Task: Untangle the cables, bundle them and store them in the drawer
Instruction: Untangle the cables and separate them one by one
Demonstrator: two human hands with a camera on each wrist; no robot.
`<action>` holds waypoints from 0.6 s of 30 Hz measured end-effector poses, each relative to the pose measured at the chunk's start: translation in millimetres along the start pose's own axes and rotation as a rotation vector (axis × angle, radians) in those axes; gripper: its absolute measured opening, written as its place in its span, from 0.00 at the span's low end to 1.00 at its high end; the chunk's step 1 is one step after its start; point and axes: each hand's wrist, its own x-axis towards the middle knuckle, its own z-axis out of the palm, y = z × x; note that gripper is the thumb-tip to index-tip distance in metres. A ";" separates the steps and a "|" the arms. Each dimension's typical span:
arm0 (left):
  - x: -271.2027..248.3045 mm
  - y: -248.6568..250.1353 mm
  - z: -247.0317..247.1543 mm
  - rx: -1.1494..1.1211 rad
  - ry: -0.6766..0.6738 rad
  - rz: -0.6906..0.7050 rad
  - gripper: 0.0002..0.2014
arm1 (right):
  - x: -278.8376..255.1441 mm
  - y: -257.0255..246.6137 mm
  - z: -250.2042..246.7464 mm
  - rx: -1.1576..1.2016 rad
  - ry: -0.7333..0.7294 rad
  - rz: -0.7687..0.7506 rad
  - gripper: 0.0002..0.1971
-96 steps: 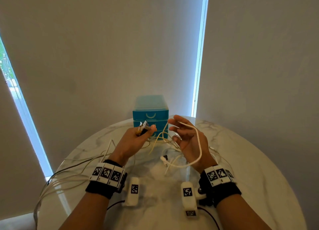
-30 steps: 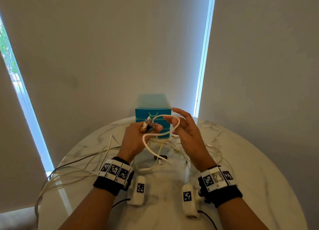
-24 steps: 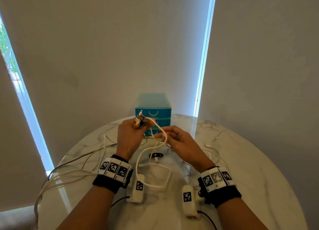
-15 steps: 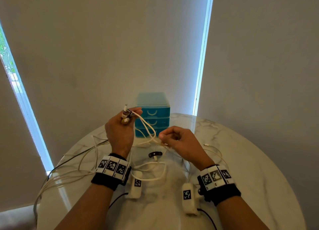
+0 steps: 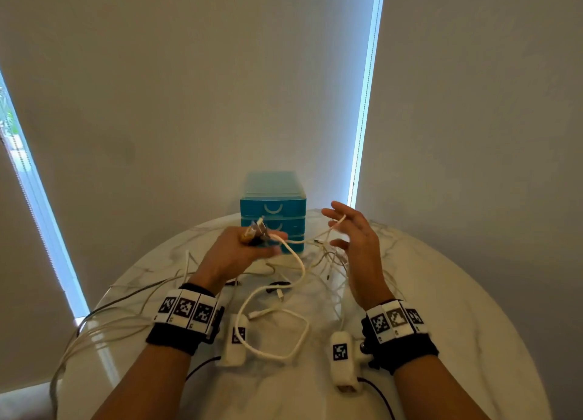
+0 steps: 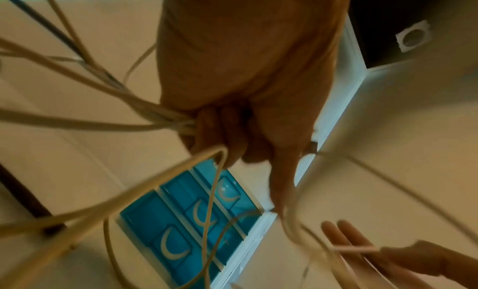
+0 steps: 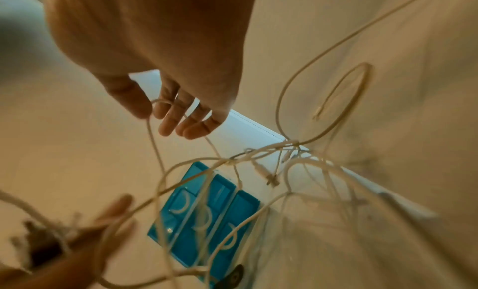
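My left hand point(image 5: 249, 246) grips a bunch of cable plug ends point(image 5: 257, 230) above the marble table point(image 5: 441, 340); in the left wrist view my left hand point(image 6: 245, 109) has its fingers curled round several white cables point(image 6: 145, 113). My right hand point(image 5: 350, 230) is raised beside it with fingers spread. A thin white cable point(image 5: 339, 222) hangs over its thumb and index finger point(image 7: 165, 109). Below both hands lies the tangle of white cables point(image 5: 325, 262). A thick white cable loop point(image 5: 277, 328) rests on the table. The blue drawer unit point(image 5: 273, 205) stands behind, drawers closed.
Several long cables point(image 5: 110, 312) trail off the table's left edge. A small black object point(image 5: 277, 285) lies among the cables. White camera modules point(image 5: 235, 340) hang under each wrist. Closed blinds stand behind the round table.
My left hand came down and to the right with the plug ends. My right hand let go of its pinch, spread its fingers and rose to the right.
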 end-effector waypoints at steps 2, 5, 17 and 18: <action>1.7 -5.3 -1.4 0.122 -0.068 -0.048 0.22 | 2.5 -2.1 -3.4 0.106 0.089 0.031 0.13; 3.5 -3.8 0.0 0.132 0.056 -0.017 0.23 | 2.4 3.1 -4.6 0.109 0.096 0.013 0.12; -2.8 11.6 16.9 0.208 0.066 0.066 0.19 | -11.7 -10.6 14.3 0.113 -0.112 0.062 0.17; -2.4 9.1 19.4 0.246 0.030 0.055 0.21 | -12.8 -11.2 15.5 0.088 -0.141 0.074 0.17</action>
